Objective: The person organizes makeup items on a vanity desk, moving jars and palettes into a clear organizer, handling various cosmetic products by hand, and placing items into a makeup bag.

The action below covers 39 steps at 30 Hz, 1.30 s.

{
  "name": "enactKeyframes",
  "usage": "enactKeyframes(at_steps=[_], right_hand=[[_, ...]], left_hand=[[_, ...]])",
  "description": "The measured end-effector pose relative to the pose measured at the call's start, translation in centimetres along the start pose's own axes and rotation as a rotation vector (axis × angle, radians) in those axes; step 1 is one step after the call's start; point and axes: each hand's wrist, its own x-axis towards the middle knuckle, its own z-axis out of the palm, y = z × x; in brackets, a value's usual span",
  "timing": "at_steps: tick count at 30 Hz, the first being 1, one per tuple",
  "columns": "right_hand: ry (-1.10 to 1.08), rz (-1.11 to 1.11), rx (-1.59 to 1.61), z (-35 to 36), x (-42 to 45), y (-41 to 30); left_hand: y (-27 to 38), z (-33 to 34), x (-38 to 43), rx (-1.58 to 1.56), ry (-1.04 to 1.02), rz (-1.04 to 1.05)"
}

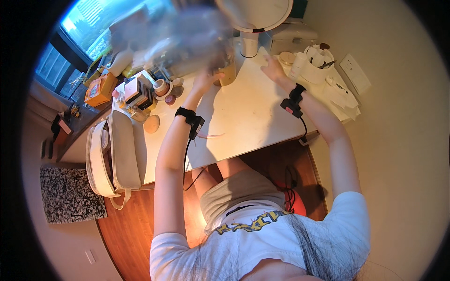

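Note:
My left hand (207, 79) reaches to the back of the white table (242, 116), its fingers at a container with a tan lower part (226, 74). A blurred, translucent mass hides the container's upper part and some fingers, so its grip is unclear. My right hand (273, 70) hovers over the table's back right with fingers apart and nothing held. It is between the white base of a round mirror (249, 45) and a white bottle (298, 65). Both wrists wear black straps with small cabled modules.
Cosmetic jars (161, 87) and boxes (135, 91) crowd the left back. A cream zippered case (123, 151) stands at the left edge beside a round tan pad (152, 123). At the right are a white holder with brushes (318, 65) and tissues (341, 96).

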Motion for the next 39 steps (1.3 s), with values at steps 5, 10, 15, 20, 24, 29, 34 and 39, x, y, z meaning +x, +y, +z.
enactKeyframes(at_steps=[5,10,15,20,24,29,34,39], right_hand=[[0.184,0.127,-0.276,0.5,2.5,0.3],[0.160,0.469,-0.540,-0.4,4.6,5.4],[0.339,0.428,-0.768,2.4,5.1,6.8],[0.161,0.158,-1.068,-1.0,4.1,11.7],[-0.319,-0.344,-1.491,4.3,-2.2,2.6],[-0.459,-0.470,-0.746,4.5,-9.6,-11.1],[-0.232,-0.807,-0.449,11.9,-6.1,-14.0],[-0.248,-0.566,-0.667,16.0,1.3,-17.5]], left_hand=[[-1.4,-1.7,-1.7,0.381,0.005,-0.192],[1.2,-2.9,-7.8,-0.088,-0.186,-0.166],[4.2,-6.6,-17.0,-0.262,-0.104,-0.101],[3.6,-6.2,-21.0,-0.365,0.118,-0.079],[0.4,-7.3,-27.2,-0.154,0.470,-0.203],[-1.5,-6.9,-28.2,0.134,0.593,-0.172],[-1.9,-5.7,-27.3,0.310,0.555,-0.109],[-2.4,-6.0,-27.8,0.440,0.569,-0.015]])
